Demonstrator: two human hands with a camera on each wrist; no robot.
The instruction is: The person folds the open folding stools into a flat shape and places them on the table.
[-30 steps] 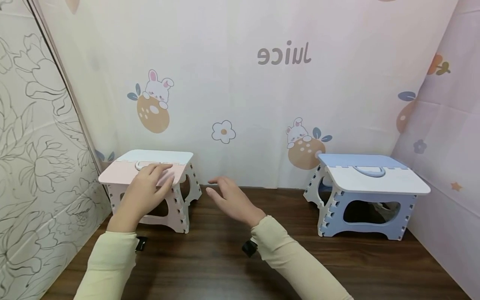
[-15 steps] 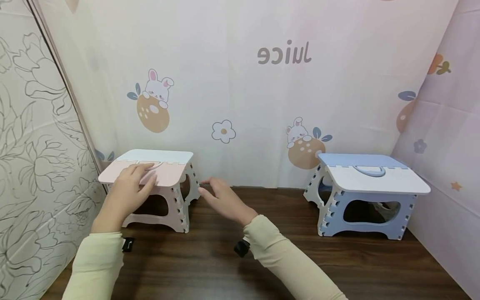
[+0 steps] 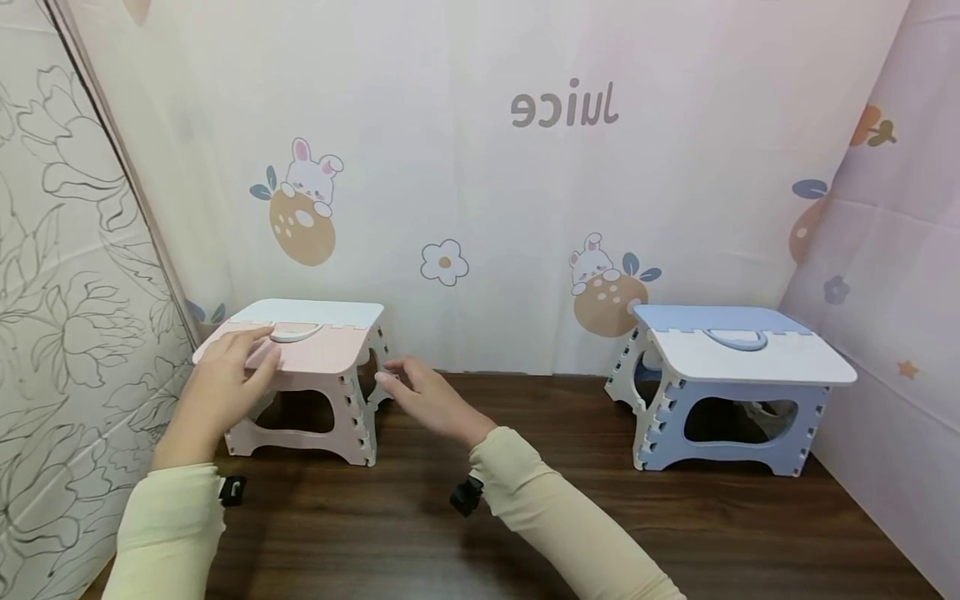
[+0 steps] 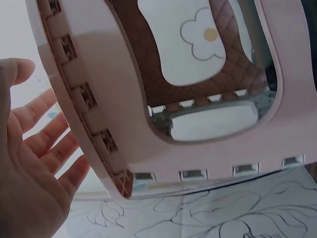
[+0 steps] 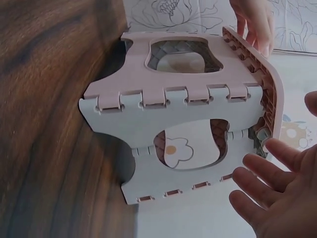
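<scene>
A pink-and-white folding step stool (image 3: 330,354) stands upright at the left, its carry handle (image 3: 297,333) lying in the top. My left hand (image 3: 221,379) is over the front left of that top, fingers lightly bent and thumb apart. In the left wrist view, the fingers (image 4: 42,136) come right up to the seat's ribbed edge. Beside the stool's right side is my right hand (image 3: 435,404), with its fingers loosely extended. The right wrist view has these fingers (image 5: 267,183) spread near the white legs and seat rim. Neither hand grips anything.
A blue-and-white folding step stool (image 3: 750,358) stands at the right of the dark wood table (image 3: 420,517). A printed curtain (image 3: 465,167) hangs close behind both stools. A flower-patterned curtain (image 3: 67,333) borders the left side.
Both hands have moved left, the left hand from the handle toward the seat's left side, the right hand closer to the pink stool's right side. Both stools stay in place.
</scene>
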